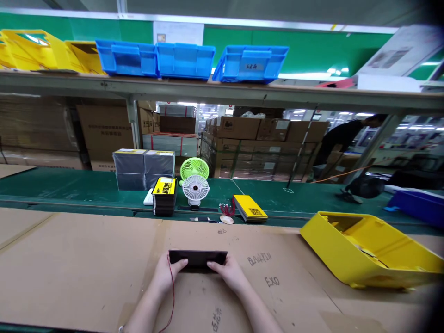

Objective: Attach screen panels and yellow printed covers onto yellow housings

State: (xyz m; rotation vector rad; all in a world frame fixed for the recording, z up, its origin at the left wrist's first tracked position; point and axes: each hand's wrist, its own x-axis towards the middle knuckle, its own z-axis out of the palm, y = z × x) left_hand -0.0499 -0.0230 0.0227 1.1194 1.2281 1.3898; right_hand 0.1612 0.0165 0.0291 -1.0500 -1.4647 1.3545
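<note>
A flat dark rectangular panel [198,260] is held level above the cardboard sheet [86,273] on the bench. My left hand [169,269] grips its left end, thumb on the near face. The right end is pinched by my right hand [227,272] in the same way, with the other fingers mostly hidden behind. A thin red wire [173,296] hangs from the panel's left end down past my left wrist. Beyond the panel lie a stack of yellow-topped dark cards [164,196], a flatter yellow stack [250,208] and a bundle of red wires [227,209].
A yellow bin [333,249] sits on the right. Behind stand a white fan [196,188], a green fan [194,167] and wrapped grey blocks [130,169]. Blue bins [185,60] line the overhead shelf [222,87]. A person in dark clothing [342,136] bends at the back right.
</note>
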